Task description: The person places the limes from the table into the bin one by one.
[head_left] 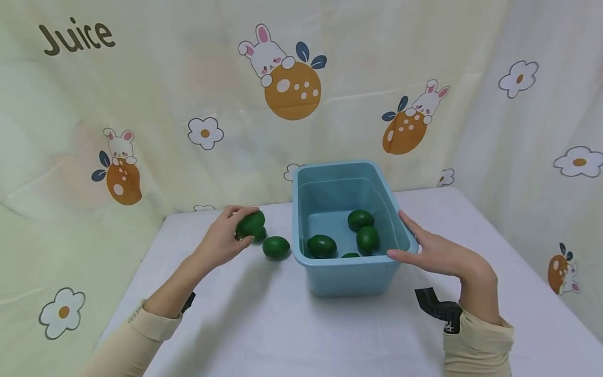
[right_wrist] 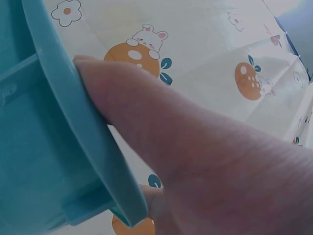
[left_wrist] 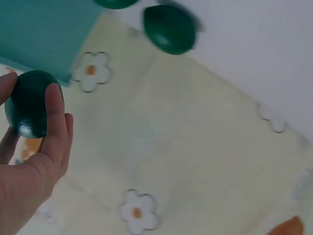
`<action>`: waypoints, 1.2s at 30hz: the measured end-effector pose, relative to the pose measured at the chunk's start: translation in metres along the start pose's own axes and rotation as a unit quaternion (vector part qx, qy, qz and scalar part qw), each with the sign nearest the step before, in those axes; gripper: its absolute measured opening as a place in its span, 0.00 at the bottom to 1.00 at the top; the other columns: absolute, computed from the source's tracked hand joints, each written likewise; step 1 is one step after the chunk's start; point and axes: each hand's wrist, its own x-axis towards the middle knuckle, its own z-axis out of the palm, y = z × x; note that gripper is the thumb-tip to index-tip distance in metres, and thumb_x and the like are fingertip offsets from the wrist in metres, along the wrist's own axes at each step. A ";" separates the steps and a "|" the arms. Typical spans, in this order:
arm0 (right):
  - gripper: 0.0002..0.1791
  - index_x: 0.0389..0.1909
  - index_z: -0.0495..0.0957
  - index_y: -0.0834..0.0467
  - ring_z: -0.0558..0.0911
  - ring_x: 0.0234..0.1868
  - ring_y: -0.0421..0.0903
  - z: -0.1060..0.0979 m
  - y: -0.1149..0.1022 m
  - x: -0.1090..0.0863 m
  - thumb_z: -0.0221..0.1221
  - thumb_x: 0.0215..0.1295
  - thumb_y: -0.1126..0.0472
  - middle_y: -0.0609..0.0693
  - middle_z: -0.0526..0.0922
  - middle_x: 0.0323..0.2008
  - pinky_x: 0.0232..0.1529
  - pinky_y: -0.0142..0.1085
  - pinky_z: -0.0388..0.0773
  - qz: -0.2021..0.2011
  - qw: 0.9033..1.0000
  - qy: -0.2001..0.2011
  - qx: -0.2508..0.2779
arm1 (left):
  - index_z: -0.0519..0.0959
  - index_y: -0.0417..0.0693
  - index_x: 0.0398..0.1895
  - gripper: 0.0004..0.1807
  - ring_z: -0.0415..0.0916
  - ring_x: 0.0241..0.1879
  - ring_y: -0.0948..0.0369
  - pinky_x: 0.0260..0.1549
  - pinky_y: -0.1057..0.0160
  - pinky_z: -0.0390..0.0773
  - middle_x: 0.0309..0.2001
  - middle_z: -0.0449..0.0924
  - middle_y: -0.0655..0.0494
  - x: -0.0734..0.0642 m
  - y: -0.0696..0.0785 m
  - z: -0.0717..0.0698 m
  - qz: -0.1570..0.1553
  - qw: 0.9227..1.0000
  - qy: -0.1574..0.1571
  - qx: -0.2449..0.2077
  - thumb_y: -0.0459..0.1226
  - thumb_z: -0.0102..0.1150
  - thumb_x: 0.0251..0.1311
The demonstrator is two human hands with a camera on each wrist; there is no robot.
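My left hand (head_left: 223, 235) pinches a glossy dark green lime (head_left: 250, 222) between thumb and fingers, left of a light blue plastic bin (head_left: 350, 277). In the left wrist view the fingers curl around this lime (left_wrist: 32, 105). Partly hidden behind it, a second lime (head_left: 259, 235) sits on the table; another lime (head_left: 276, 247) lies between it and the bin. Several limes rest inside the bin, among them one lime (head_left: 322, 246) near its left wall. My right hand (head_left: 438, 254) grips the bin's near right corner, thumb and fingers spread along the rim (right_wrist: 83, 122).
A white-covered table (head_left: 264, 330) carries everything. Behind it hangs a cream curtain (head_left: 235, 173) printed with rabbits, oranges and flowers, close to the bin's far end. A dark strap (head_left: 440, 309) shows at the right wrist.
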 end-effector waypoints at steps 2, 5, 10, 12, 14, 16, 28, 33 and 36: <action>0.55 0.75 0.27 0.48 0.57 0.68 0.70 -0.001 0.000 -0.001 0.55 0.62 0.39 0.66 0.42 0.74 0.54 0.67 0.66 0.002 1.000 0.001 -0.001 | 0.67 0.57 0.65 0.33 0.75 0.52 0.47 0.42 0.54 0.82 0.61 0.65 0.47 -0.001 0.017 0.000 0.017 1.000 0.001 -0.009 0.34 0.66 0.54; 0.55 0.75 0.26 0.48 0.54 0.69 0.70 -0.002 0.001 -0.001 0.55 0.62 0.39 0.65 0.41 0.74 0.54 0.68 0.64 0.001 1.000 0.000 0.003 | 0.68 0.57 0.64 0.33 0.75 0.52 0.50 0.40 0.59 0.83 0.60 0.66 0.50 -0.003 0.038 0.002 0.044 0.999 0.001 -0.017 0.33 0.66 0.54; 0.55 0.75 0.26 0.48 0.51 0.70 0.70 -0.001 0.001 -0.001 0.55 0.62 0.39 0.63 0.39 0.75 0.56 0.69 0.62 -0.002 1.000 -0.002 0.011 | 0.69 0.57 0.64 0.33 0.74 0.53 0.53 0.39 0.63 0.82 0.59 0.66 0.53 -0.008 0.064 0.004 0.085 0.996 -0.003 -0.025 0.33 0.67 0.53; 0.55 0.75 0.27 0.48 0.50 0.70 0.70 -0.002 0.001 -0.002 0.55 0.62 0.39 0.63 0.39 0.75 0.56 0.69 0.61 -0.003 1.000 -0.002 0.012 | 0.69 0.57 0.64 0.33 0.74 0.53 0.54 0.40 0.63 0.82 0.59 0.66 0.54 -0.008 0.072 0.006 0.096 0.995 -0.005 -0.025 0.33 0.67 0.52; 0.55 0.75 0.27 0.48 0.50 0.70 0.69 -0.002 0.001 -0.002 0.55 0.62 0.39 0.63 0.39 0.75 0.56 0.69 0.61 -0.003 1.000 0.000 0.012 | 0.69 0.58 0.64 0.33 0.74 0.54 0.54 0.41 0.62 0.82 0.60 0.66 0.55 -0.005 0.079 0.008 0.107 0.994 -0.007 -0.023 0.34 0.67 0.53; 0.55 0.75 0.27 0.48 0.51 0.70 0.69 -0.003 0.001 -0.002 0.55 0.62 0.39 0.63 0.39 0.75 0.56 0.69 0.62 -0.004 1.000 0.002 0.012 | 0.69 0.59 0.64 0.33 0.73 0.54 0.55 0.42 0.62 0.82 0.60 0.66 0.55 -0.002 0.087 0.009 0.116 0.993 -0.010 -0.017 0.35 0.67 0.53; 0.55 0.75 0.29 0.50 0.55 0.69 0.69 0.001 0.001 -0.003 0.56 0.61 0.39 0.64 0.42 0.74 0.55 0.67 0.66 0.000 1.000 0.006 0.005 | 0.67 0.61 0.66 0.33 0.72 0.55 0.59 0.48 0.61 0.78 0.60 0.67 0.55 0.025 0.119 0.033 0.162 0.987 -0.018 -0.006 0.39 0.65 0.55; 0.55 0.75 0.30 0.50 0.57 0.69 0.69 0.000 0.000 -0.004 0.56 0.61 0.39 0.64 0.43 0.74 0.55 0.66 0.66 0.003 1.000 0.010 0.003 | 0.68 0.57 0.65 0.30 0.74 0.40 0.63 0.39 0.65 0.77 0.59 0.67 0.55 0.036 0.124 0.043 0.171 0.985 0.004 -0.034 0.39 0.62 0.59; 0.55 0.75 0.29 0.50 0.54 0.70 0.69 -0.001 0.001 -0.004 0.56 0.61 0.39 0.63 0.41 0.75 0.56 0.67 0.64 0.003 1.000 0.007 0.008 | 0.70 0.57 0.63 0.26 0.71 0.36 0.65 0.36 0.66 0.77 0.58 0.68 0.55 0.039 0.124 0.046 0.165 0.985 0.018 -0.051 0.39 0.60 0.60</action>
